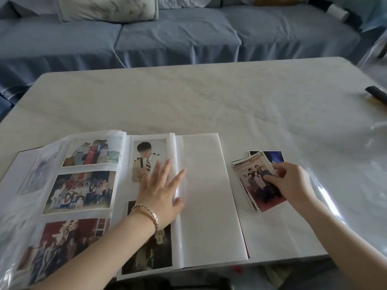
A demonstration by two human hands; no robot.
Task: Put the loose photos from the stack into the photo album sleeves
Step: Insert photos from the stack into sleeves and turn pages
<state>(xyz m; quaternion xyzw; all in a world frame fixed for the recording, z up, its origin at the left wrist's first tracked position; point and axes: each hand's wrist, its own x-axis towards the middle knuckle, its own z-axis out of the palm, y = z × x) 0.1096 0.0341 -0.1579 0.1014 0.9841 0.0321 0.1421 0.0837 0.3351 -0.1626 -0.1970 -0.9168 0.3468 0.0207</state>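
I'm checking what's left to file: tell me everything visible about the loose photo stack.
The photo stack is a small, untidy pile of glossy prints, fanned and askew, flat on the table right of the open album. Its top print shows a posed group. The right hand pinches that print's far edge.

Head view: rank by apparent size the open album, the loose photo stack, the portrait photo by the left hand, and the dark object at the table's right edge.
1. album
2. photo stack
3. portrait photo
4. dark object, but it is farther off and cut by the frame edge, so unsure.
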